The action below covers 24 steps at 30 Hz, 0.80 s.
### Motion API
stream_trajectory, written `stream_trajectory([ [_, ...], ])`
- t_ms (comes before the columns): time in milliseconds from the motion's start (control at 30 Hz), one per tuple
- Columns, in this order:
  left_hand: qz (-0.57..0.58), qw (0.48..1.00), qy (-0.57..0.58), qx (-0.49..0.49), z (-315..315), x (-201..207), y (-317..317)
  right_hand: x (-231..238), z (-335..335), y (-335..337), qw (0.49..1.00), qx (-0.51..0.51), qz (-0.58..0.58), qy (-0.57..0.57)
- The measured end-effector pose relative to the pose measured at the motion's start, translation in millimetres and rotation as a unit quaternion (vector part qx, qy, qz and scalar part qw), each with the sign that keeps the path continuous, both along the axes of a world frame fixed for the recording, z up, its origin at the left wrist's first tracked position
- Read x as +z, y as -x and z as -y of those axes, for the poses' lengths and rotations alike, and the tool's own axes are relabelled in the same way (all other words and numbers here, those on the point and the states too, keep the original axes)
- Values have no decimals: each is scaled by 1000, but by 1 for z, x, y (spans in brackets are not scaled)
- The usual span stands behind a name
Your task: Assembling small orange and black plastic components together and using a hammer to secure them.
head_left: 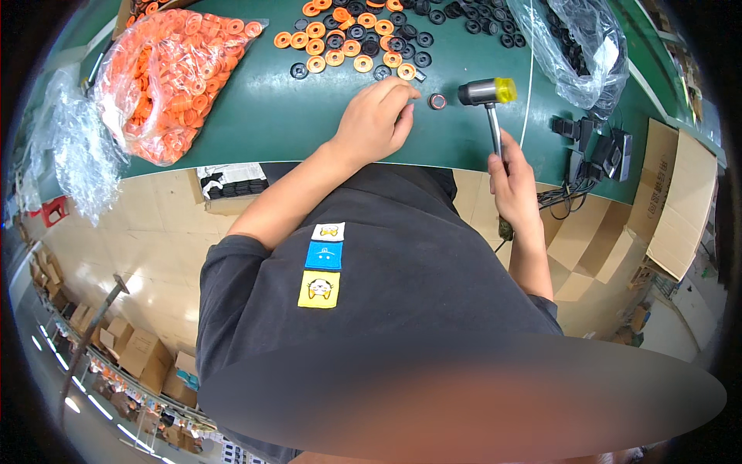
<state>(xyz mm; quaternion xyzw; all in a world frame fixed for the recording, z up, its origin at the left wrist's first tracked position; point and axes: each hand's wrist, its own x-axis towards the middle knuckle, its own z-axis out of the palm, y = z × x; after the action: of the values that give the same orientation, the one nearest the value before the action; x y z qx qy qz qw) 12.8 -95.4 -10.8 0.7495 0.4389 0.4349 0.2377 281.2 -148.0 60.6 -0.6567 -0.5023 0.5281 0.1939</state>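
My right hand (pixel 513 182) grips a mallet (pixel 493 122) by its handle. The mallet's head has one yellow face and one dark face, and is held over the green table beside a small round dark piece with a reddish rim (pixel 437 101). My left hand (pixel 377 120) rests by the table's near side with its fingers loosely bent. Its thumb stands apart from the fingers, and the index fingertip points toward the round piece without touching it. Just beyond that hand lie loose orange discs (pixel 363 63) and black discs (pixel 423 59).
On the left sits a clear bag of orange discs (pixel 174 85), with crumpled clear plastic (pixel 85 147) beside it. A plastic bag with black parts (pixel 580 54) lies far right, above black adapters and cables (pixel 607 155). An open cardboard box (pixel 672 201) stands at the right edge.
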Motion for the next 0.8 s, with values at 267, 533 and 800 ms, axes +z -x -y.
stream_trajectory([
  [267, 14, 1000, 0, -7, -1, 4, 3, 0, 3, 15, 903, 200, 258, -280],
  [533, 31, 999, 9, -4, -2, 2, 3, 11, -2, 25, 910, 173, 237, -292],
  [800, 50, 999, 19, -2, -4, 0, 4, -1, -7, 25, 907, 189, 246, -284],
])
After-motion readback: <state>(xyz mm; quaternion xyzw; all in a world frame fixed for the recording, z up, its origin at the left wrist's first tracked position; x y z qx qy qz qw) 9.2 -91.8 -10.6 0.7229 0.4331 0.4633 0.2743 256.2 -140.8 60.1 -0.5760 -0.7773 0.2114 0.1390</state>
